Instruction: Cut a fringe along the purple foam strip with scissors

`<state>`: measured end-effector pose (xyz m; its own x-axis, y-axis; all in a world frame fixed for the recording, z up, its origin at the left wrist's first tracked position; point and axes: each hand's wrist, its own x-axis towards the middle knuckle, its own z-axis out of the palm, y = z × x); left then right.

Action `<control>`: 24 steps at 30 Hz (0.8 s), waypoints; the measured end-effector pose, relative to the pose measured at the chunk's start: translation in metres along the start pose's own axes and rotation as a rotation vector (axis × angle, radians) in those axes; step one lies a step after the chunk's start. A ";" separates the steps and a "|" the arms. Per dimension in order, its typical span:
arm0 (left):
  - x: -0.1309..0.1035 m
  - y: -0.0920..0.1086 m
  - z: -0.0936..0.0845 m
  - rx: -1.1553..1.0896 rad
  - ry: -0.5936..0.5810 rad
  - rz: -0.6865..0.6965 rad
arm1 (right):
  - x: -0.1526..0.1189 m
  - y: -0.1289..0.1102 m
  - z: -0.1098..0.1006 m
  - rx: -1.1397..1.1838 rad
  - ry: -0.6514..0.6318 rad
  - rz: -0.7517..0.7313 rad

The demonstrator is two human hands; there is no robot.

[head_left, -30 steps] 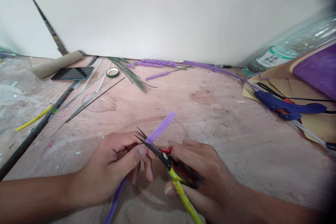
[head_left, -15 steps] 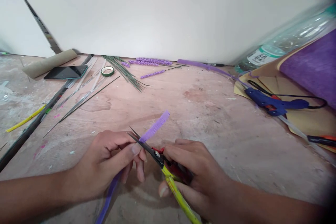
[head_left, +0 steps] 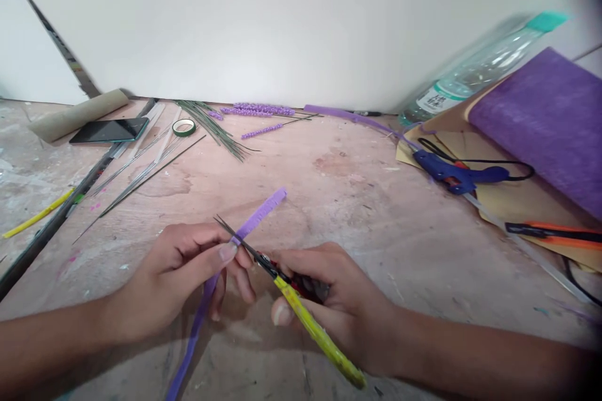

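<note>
A narrow purple strip [head_left: 259,213], probably crepe paper, is pinched between the thumb and fingers of my left hand [head_left: 195,269]. Small cuts notch the edge of its upper part, and its long tail hangs below my hand toward the bottom of the view. My right hand [head_left: 336,304] grips scissors [head_left: 301,312] with a yellow handle and a red one. Their dark blades lie across the strip just above my left thumb, nearly closed. How far the blades cut into the strip is hidden.
Purple beaded-looking stems [head_left: 263,110], green wires [head_left: 214,128] and green tape [head_left: 184,128] lie at the back. A phone [head_left: 110,130] and cardboard tube [head_left: 79,114] are left. To the right are a blue glue gun [head_left: 458,172], a bottle [head_left: 480,78], purple paper [head_left: 540,119] and an orange cutter [head_left: 555,233].
The scissor blades have come closer together across the strip. The view has shifted slightly right, so things on the table appear further left.
</note>
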<state>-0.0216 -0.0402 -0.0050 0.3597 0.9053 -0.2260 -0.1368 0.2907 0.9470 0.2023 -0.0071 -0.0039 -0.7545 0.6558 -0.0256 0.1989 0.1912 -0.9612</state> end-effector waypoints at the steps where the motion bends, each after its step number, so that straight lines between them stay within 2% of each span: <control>1: 0.000 -0.001 0.000 -0.013 0.001 -0.006 | 0.001 -0.001 0.000 0.030 -0.009 -0.005; 7: 0.001 -0.003 0.000 -0.038 0.012 -0.027 | 0.004 -0.001 0.001 0.058 0.004 -0.023; 11: 0.001 -0.001 0.000 0.008 0.037 0.018 | 0.001 -0.002 -0.001 -0.143 0.024 -0.011; 15: 0.002 0.000 0.000 0.060 0.066 0.051 | 0.000 -0.001 -0.001 -0.356 0.080 -0.079; 24: 0.002 -0.003 0.004 0.036 0.066 0.013 | 0.002 0.005 0.002 -0.425 0.090 -0.127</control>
<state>-0.0171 -0.0399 -0.0072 0.2960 0.9279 -0.2268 -0.1073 0.2682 0.9574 0.2009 -0.0063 -0.0091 -0.7363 0.6646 0.1275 0.3612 0.5453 -0.7564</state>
